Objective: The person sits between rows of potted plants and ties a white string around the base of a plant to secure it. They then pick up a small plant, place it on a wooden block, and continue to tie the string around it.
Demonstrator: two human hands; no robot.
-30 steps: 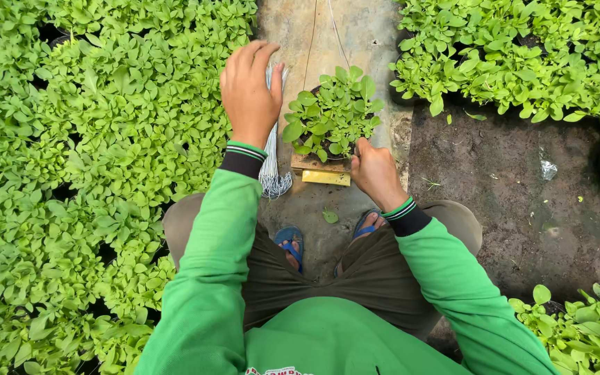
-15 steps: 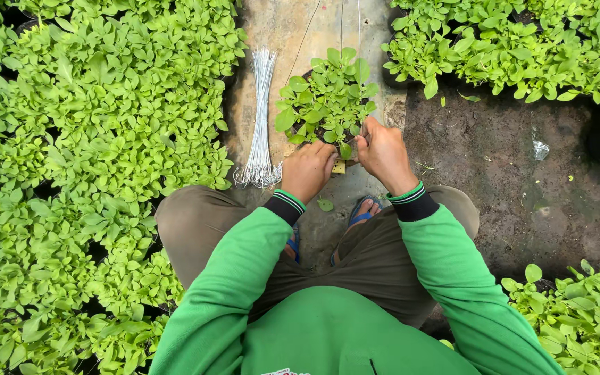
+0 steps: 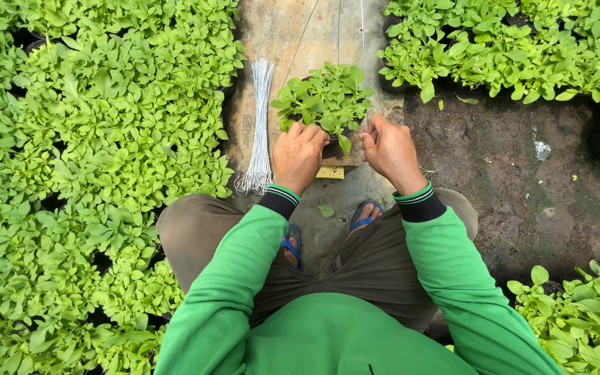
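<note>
A potted plant sits on a board ahead of the squatting person, left hand and right hand at its near sides. A wire bundle lies just left of it. Plant beds spread left and right.

Daylit concrete path, bare dark soil right, green seedling beds around.

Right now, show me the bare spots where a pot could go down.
Bare soil lies right of the right hand, bordered by plants above and at lower right. The board above the potted plant is bare too. Left of the wire bundle, the seedling bed is packed.
</note>
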